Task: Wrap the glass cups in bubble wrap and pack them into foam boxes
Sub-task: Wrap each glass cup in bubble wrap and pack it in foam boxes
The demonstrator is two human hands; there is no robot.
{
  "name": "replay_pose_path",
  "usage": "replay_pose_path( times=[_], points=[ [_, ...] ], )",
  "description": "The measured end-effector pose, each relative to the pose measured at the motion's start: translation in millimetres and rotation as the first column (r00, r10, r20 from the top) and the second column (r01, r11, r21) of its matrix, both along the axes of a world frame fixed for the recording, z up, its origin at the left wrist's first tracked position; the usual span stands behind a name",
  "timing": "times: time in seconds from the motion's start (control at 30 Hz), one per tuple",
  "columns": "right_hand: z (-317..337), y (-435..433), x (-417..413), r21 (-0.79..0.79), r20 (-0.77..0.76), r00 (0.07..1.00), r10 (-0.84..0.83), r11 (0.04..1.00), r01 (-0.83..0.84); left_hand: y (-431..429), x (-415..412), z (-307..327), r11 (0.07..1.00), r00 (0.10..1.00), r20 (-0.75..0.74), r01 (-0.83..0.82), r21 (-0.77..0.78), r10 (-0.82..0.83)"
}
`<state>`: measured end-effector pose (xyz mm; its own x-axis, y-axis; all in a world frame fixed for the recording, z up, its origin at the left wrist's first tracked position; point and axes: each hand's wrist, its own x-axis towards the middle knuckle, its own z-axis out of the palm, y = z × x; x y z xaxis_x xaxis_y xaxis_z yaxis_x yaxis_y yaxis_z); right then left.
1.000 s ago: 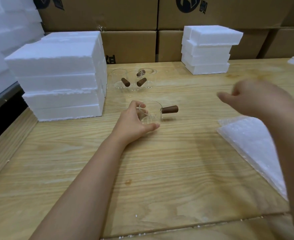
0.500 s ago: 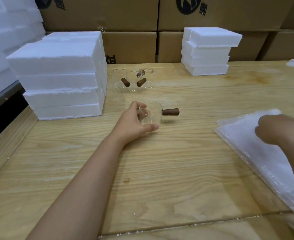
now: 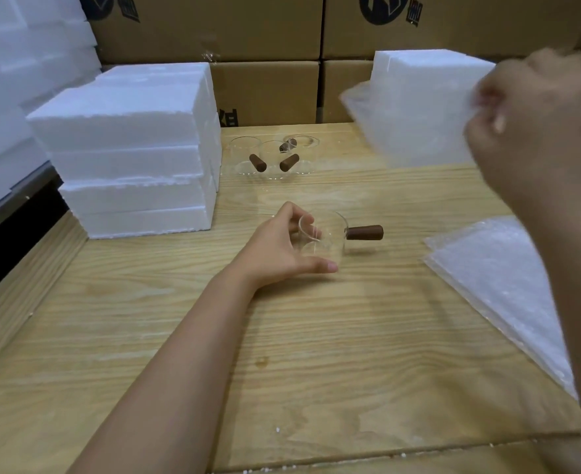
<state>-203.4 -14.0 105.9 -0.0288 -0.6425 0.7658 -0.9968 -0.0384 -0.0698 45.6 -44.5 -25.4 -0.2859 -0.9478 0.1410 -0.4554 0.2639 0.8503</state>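
A clear glass cup [image 3: 326,239] with a brown wooden handle pointing right stands on the wooden table [image 3: 316,354]. My left hand [image 3: 282,249] grips its left side, fingers and thumb curled round the glass. My right hand [image 3: 538,131] is raised at the upper right and pinches a sheet of bubble wrap [image 3: 408,124] that hangs in the air, blurred. A stack of bubble wrap sheets [image 3: 501,289] lies flat on the table at the right. Three more glass cups [image 3: 273,159] with brown handles stand together further back.
A tall pile of white foam boxes [image 3: 135,148] stands at the left of the table. Another foam pile [image 3: 415,66] is at the back right, partly behind the lifted sheet. Cardboard cartons [image 3: 265,35] line the back. More foam [image 3: 15,80] is stacked at far left.
My right hand has come up from the bubble wrap stack with one sheet pinched in it. My left hand stays on the cup.
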Motion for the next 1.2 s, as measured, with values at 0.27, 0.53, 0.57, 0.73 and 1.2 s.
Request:
replay_pose_path(
  times=[0.27, 0.53, 0.57, 0.73, 1.2],
  points=[
    [-61, -35, 53, 0.002, -0.048, 0.961, 0.272, 0.962, -0.272, 2, -2, 2, 0.998, 0.994, -0.102, -0.047, -0.042, 0.043],
    [-74, -36, 65, -0.167, -0.042, 0.935, 0.351, 0.921, -0.353, 7, -13, 9, 0.71, 0.815, -0.457, -0.554, -0.434, 0.356],
    [-73, -35, 64, -0.169, -0.018, 0.928, 0.373, 0.913, -0.37, 5, -13, 9, 0.692, 0.798, -0.476, -0.578, -0.433, 0.369],
    [-76, -31, 59, -0.155, 0.161, 0.86, 0.485, 0.872, -0.463, 0, -10, 13, 0.7, 0.761, -0.525, -0.608, -0.374, 0.381],
    [-121, 8, 32, 0.07, 0.81, 0.542, 0.224, 0.881, -0.469, -4, -17, 20, 0.604, 0.733, -0.555, -0.661, -0.445, 0.393]
  ],
)
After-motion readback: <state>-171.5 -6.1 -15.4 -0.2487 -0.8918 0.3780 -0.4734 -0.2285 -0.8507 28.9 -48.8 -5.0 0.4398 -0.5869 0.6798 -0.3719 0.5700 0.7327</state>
